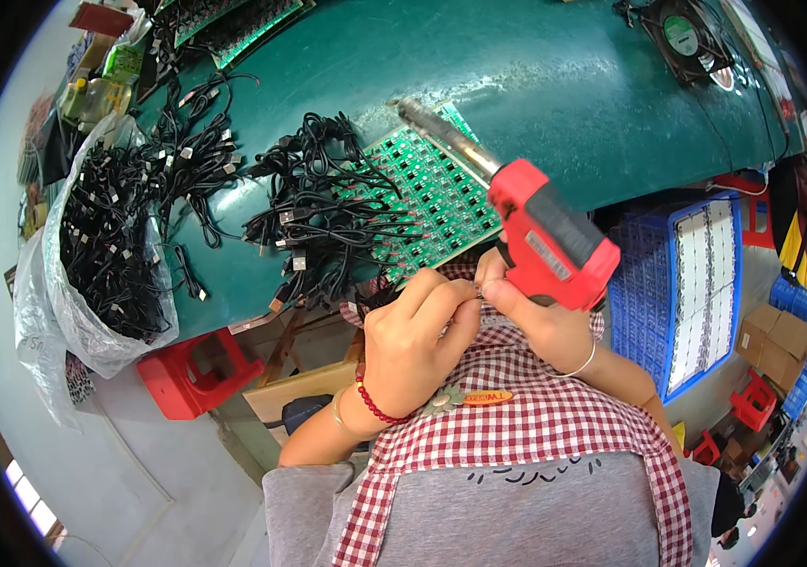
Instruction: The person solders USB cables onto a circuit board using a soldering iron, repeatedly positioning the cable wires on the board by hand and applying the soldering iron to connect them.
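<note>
My left hand (418, 331) is closed in a pinch in front of my apron, its fingertips meeting those of my right hand (540, 326). Something small and dark shows between the tips, too small to name. A red soldering gun (555, 236) with a dark grip rests in my right hand, its metal barrel slanting up and left over the boards. Beneath the tip lies a green panel of circuit boards (437, 194) with rows of small black parts. Black cables (318, 208) are bunched over its left side, with reddish wire ends against it.
A clear plastic bag (92, 321) full of black USB cables sits at the table's left. More boards (233, 28) stand at the back left, a fan (682, 38) at the back right. Blue crates (654, 293) stand right of me; a red stool (200, 373) is below left.
</note>
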